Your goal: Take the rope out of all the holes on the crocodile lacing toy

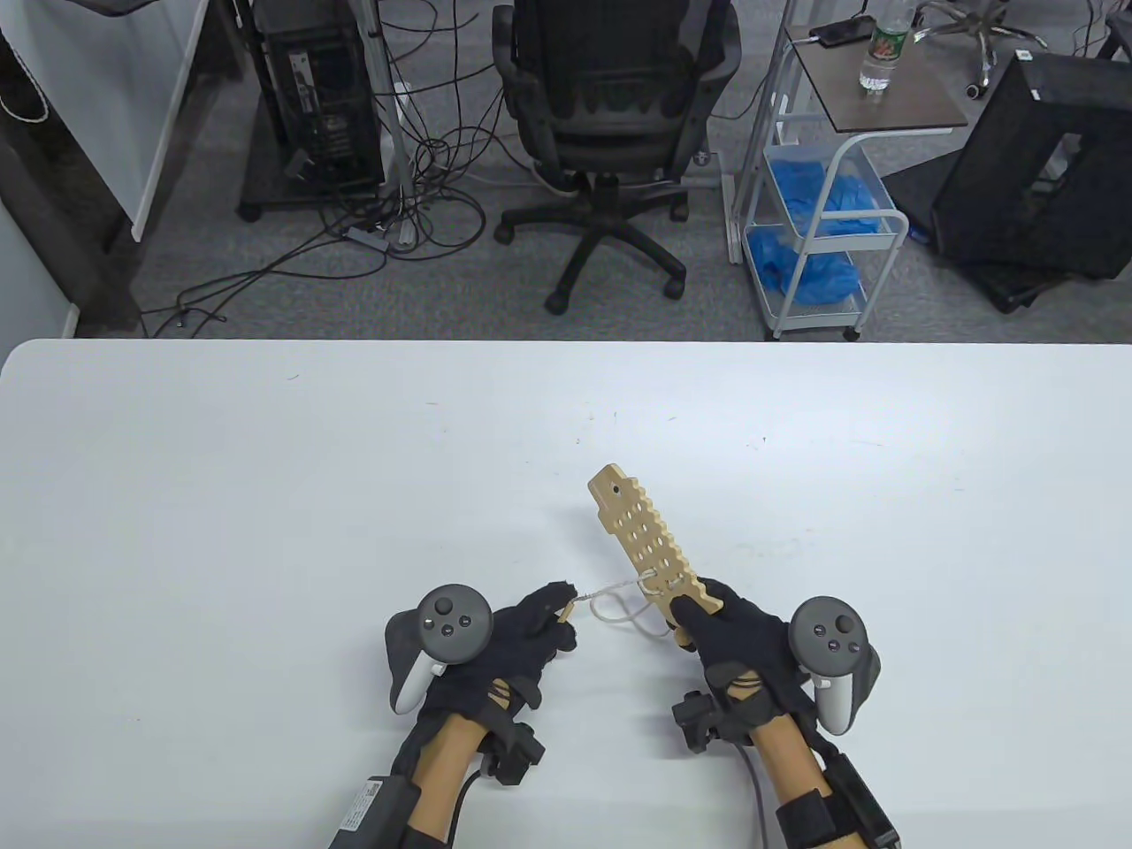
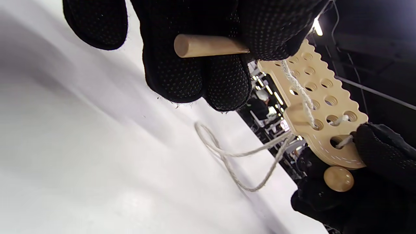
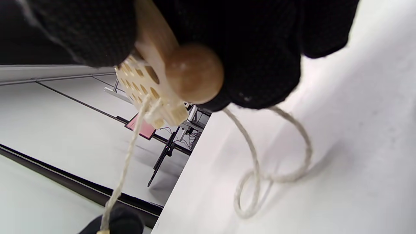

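The right hand (image 1: 738, 641) grips the near end of the wooden crocodile lacing toy (image 1: 650, 544), fingers closed around it, and holds it above the white table (image 1: 265, 531) so that its far end angles away from the person and slightly to the left. In the left wrist view the toy (image 2: 320, 107) shows rows of round holes and a notched edge, with a round wooden bead (image 2: 338, 178) just below its held end, against the right glove. The rope (image 1: 619, 601) still passes through the holes nearest the right hand; from there one taut strand runs to the left of the toy, to the left hand (image 1: 522, 641), while a slack loop hangs down and lies on the table between the two hands. The left hand pinches the wooden lacing peg (image 2: 208, 46) at the rope's end between closed fingertips (image 2: 224, 81), left of the toy and at about the height of its held end. In the right wrist view the loop (image 3: 273, 162) curls on the table surface directly below the bead (image 3: 195, 73).
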Demonstrator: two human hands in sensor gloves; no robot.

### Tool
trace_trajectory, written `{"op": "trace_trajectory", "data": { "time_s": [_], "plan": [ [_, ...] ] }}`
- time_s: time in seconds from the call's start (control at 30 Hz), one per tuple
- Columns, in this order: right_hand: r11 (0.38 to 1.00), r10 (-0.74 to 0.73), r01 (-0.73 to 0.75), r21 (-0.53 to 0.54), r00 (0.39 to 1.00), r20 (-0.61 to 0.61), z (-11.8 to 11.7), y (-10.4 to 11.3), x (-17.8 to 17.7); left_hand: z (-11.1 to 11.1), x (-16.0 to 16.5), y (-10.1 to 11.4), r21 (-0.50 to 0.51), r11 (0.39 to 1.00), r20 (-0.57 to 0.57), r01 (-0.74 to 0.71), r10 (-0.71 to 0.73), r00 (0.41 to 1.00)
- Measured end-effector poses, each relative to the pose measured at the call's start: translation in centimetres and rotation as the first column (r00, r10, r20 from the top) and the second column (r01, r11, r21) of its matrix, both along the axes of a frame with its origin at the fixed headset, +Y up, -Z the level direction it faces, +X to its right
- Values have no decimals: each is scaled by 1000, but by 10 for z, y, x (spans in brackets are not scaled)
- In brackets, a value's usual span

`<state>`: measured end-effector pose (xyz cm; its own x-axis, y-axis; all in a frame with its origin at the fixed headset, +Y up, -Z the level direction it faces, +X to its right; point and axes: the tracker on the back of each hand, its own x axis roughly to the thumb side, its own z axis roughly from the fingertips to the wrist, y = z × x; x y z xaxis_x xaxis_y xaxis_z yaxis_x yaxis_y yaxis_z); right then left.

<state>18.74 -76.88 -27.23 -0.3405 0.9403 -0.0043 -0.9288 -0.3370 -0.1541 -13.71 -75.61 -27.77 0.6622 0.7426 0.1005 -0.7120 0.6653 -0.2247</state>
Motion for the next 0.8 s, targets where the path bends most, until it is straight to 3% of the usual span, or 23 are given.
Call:
{"op": "trace_trajectory", "data": {
  "time_s": [0.8],
  "plan": [
    [998, -54, 55, -14, 996, 73, 0, 1, 14, -8, -41, -2, -34, 999, -190, 30, -36, 981]
  ]
}}
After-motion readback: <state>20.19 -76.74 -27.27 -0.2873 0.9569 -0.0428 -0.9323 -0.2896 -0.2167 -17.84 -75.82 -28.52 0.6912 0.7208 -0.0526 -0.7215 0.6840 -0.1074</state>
